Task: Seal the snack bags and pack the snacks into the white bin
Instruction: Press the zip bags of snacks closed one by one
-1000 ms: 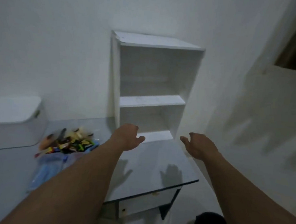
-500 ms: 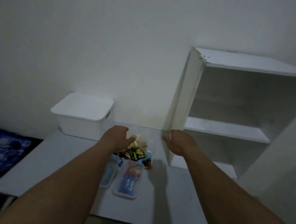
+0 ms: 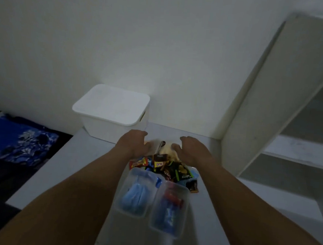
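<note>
Presently the lidded white bin (image 3: pixel 110 107) is found at the table's (image 3: pixel 61 172) back, beside the snack packets (image 3: pixel 165 166); packing is blocked until it is opened. Two clear tubs (image 3: pixel 136 193) beneath the forearms could be knocked off. Whether the left hand (image 3: pixel 133 143) or right hand (image 3: pixel 191 151) grips the clear bag (image 3: pixel 156 147) cannot be told.

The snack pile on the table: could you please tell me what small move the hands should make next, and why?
Probably close both hands on the clear bag to seal it. The left hand and right hand flank it at the far end of the snack pile, neither plainly gripping it, and the white bin has its lid on.
</note>
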The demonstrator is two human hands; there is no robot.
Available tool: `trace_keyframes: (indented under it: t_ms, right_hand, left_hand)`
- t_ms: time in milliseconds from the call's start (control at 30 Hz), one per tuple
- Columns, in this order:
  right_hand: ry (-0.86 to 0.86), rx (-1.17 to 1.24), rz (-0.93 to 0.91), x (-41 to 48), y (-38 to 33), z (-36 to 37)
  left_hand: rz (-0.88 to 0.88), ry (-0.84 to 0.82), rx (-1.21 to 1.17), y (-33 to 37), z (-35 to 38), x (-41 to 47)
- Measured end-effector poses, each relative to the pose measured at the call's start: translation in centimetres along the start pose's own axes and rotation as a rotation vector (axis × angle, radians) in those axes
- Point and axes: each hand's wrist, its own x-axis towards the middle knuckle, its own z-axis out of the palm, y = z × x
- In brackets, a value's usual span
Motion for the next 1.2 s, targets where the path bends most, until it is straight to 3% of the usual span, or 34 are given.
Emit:
trace_keyframes:
  t_ms: [267,567,833,1033,1200]
  right_hand:
    - [0.077,0.083,0.046,7.4,-3.1,5.8]
    - [-0.007,0.096,0.183,9.5,-2.9,9.8]
    - [-0.036,0.382,0.333,10.3,-3.5,11.3]
    - [0.088,0.634,0.410,8.8,-4.1,9.5]
    - [0.162,0.776,0.451,6.5,-4.1,6.5]
  left_hand:
    - [0.146,-0.126,0.006,-3.2,4.7,10.3]
    - [0.207,-0.160,-0.079,-3.9,10.5,15.3]
    - [0.181,-0.151,-0.155,-4.2,11.8,16.6]
    - [0.154,-0.039,-0.269,-3.8,9.6,15.7]
    - [0.145,-0.040,-0.366,-1.9,6.1,13.5]
